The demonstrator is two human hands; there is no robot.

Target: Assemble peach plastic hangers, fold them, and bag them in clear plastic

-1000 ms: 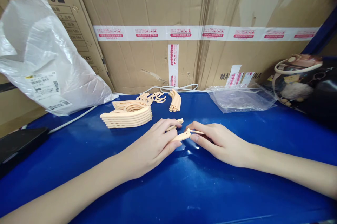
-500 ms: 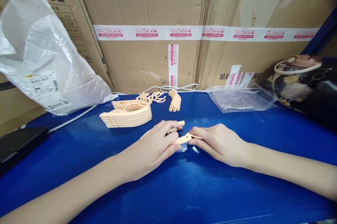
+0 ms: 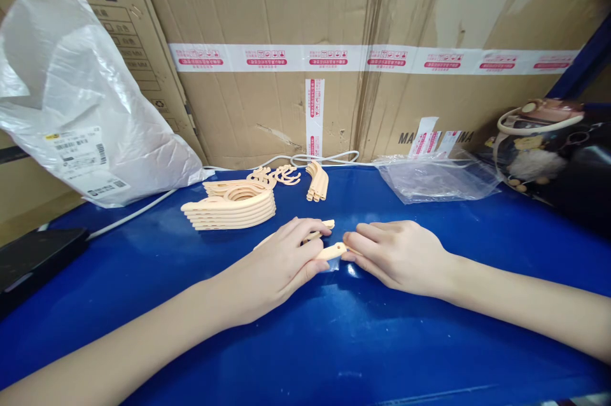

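Note:
My left hand (image 3: 289, 266) is closed over a cream plastic hanger piece (image 3: 331, 252) lying low on the blue table; its end with a small round hole sticks out past the thumb. Much of that piece is hidden under the palm. Right at this end, my right hand (image 3: 403, 259) pinches a slim cream hanger part, of which only a sliver shows between the fingers. Behind my left hand lies a neat stack of cream hanger pieces (image 3: 233, 215). Cream hooks (image 3: 286, 175) and a bundle of curved hanger arms (image 3: 317, 182) rest beyond it.
A clear plastic bag (image 3: 434, 180) lies at the back right, near a dark bag (image 3: 563, 170). A white mailer bag (image 3: 95, 113) leans at the left, above a black phone-like object (image 3: 38, 259). A white cable (image 3: 324, 159) runs along the cardboard boxes (image 3: 267, 113).
My right hand has shifted slightly and its fingers now cover more of the slim part at the hanger piece's end. The left hand has stayed in place.

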